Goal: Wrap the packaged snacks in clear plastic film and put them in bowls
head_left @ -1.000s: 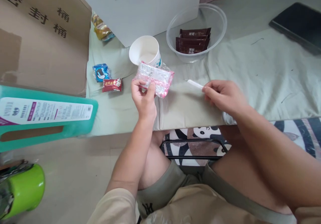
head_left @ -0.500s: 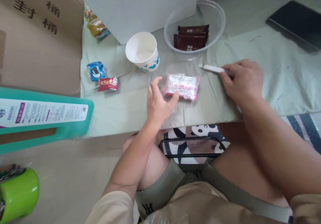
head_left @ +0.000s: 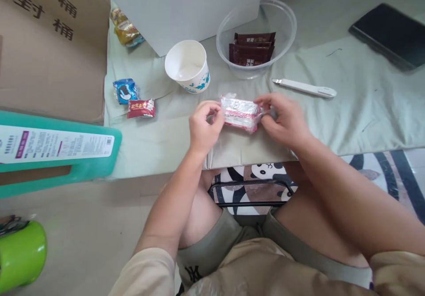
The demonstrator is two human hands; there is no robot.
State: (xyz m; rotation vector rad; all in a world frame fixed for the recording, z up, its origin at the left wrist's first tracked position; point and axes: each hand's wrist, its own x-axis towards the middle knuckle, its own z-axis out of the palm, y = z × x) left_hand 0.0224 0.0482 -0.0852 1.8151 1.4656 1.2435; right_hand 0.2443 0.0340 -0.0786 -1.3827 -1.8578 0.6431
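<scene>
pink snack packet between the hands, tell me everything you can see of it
The pink snack packet is a small oblong pouch of shiny, crinkly plastic film, silvery on top with pink along its edges. It lies roughly level, long side across the view, over the pale green cloth near the table's front edge. Whether it rests on the cloth cannot be told. The left hand has a pinching grip on its left end, and the right hand on its right end. Its print is too small to read.

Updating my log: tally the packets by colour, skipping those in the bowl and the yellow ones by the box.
pink packet: 1, in left hand and right hand
blue packet: 1
red packet: 1
Total: 3
</scene>
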